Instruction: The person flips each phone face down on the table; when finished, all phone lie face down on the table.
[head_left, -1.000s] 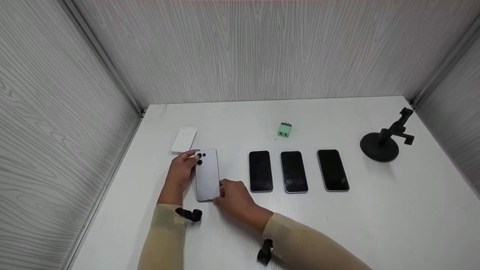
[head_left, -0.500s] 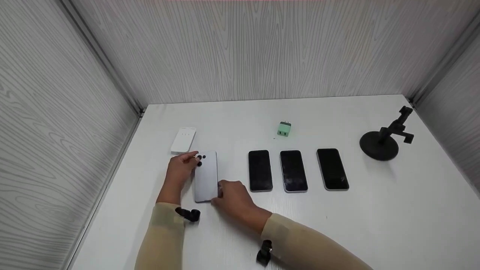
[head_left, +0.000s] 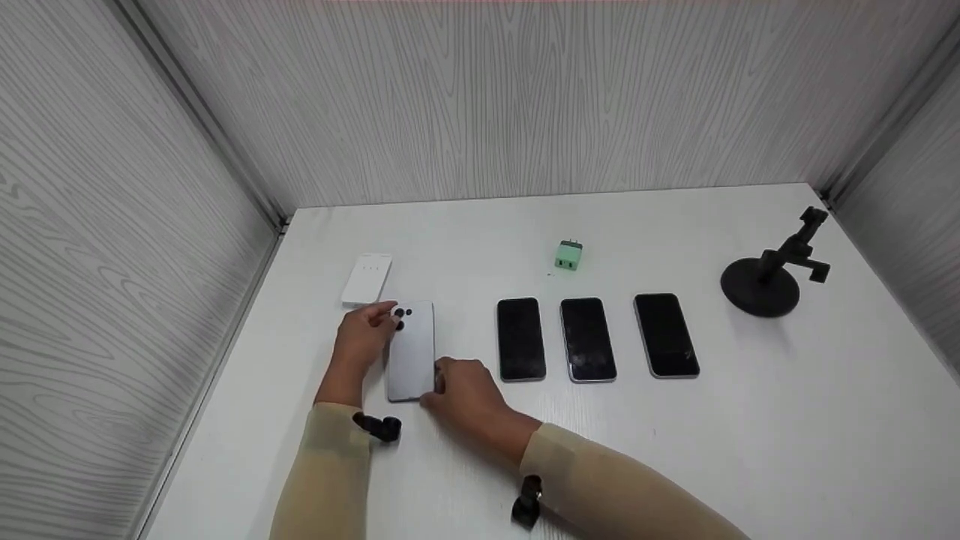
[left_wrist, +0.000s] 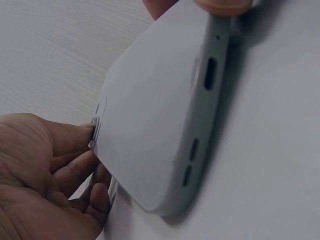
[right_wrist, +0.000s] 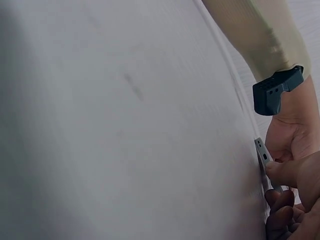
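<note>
In the head view a phone (head_left: 412,364) lies with its pale silver back up and its round black lenses at the upper left. My left hand (head_left: 360,339) pinches its upper left corner, the thumb beside the lenses. My right hand (head_left: 466,391) grips the lower right corner. From the left wrist, the phone's bottom edge (left_wrist: 202,117) shows a port and slots, slightly raised on the side facing the camera. The right wrist view catches only a sliver of the phone (right_wrist: 262,152) beside my thumb. To the right, three phones (head_left: 520,340) lie dark screen up in a row.
A white power-bank-like block (head_left: 367,279) lies just beyond my left hand. Further back is a green plug adapter (head_left: 568,256). A black round-based stand (head_left: 760,287) occupies the right side of the white table (head_left: 735,457). Wood-grain panels (head_left: 480,97) enclose the table's back and sides.
The phone's lower end has swung slightly left, so it lies straighter. Both hands have kept their hold and shifted slightly with it. The row of phones has stayed in place.
</note>
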